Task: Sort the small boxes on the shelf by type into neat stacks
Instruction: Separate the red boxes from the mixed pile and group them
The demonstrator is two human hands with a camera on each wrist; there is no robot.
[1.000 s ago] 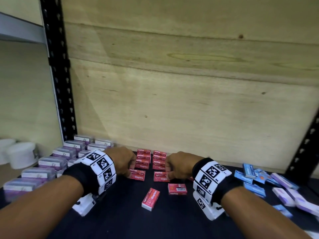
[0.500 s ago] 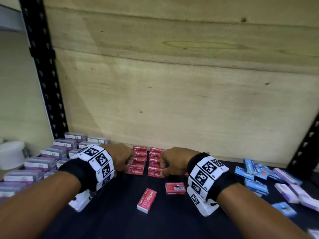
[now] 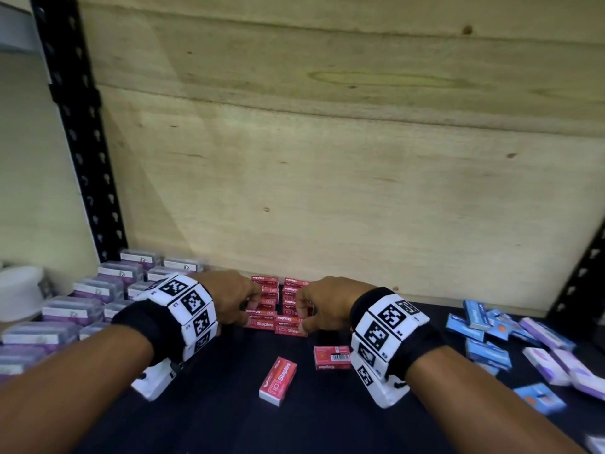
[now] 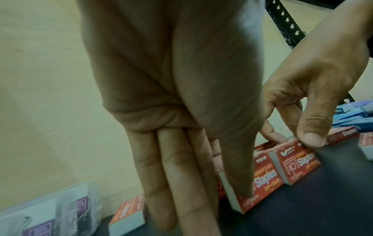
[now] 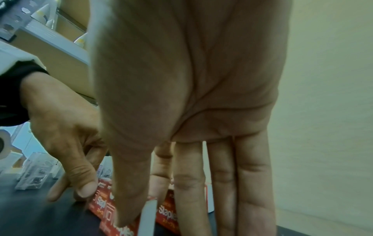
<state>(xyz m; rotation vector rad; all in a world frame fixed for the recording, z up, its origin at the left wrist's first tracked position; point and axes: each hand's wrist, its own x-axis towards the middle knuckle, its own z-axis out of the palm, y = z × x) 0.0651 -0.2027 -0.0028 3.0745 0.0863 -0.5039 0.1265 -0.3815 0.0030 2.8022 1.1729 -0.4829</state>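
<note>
Red staples boxes stand in two short rows [image 3: 278,294] at the back of the black shelf [image 3: 229,404]. My left hand [image 3: 248,314] pinches the front red box of the left row [image 3: 262,322], thumb on its near edge. Beside it, my right hand [image 3: 302,317] pinches the front red box of the right row [image 3: 289,329] between thumb and fingers [image 4: 310,137]. The two front boxes sit side by side, touching. Two loose red boxes lie nearer me, one angled [image 3: 278,380] and one face down [image 3: 331,357].
Clear and purple boxes [image 3: 98,290] fill the left of the shelf in rows. Loose blue boxes [image 3: 484,335] and pale purple boxes [image 3: 550,362] are scattered at the right. A plywood back wall [image 3: 327,191] stands right behind the red rows. A white tub [image 3: 19,293] sits far left.
Both hands have slid the two front red boxes back against the red rows. The two loose red boxes have not moved.
</note>
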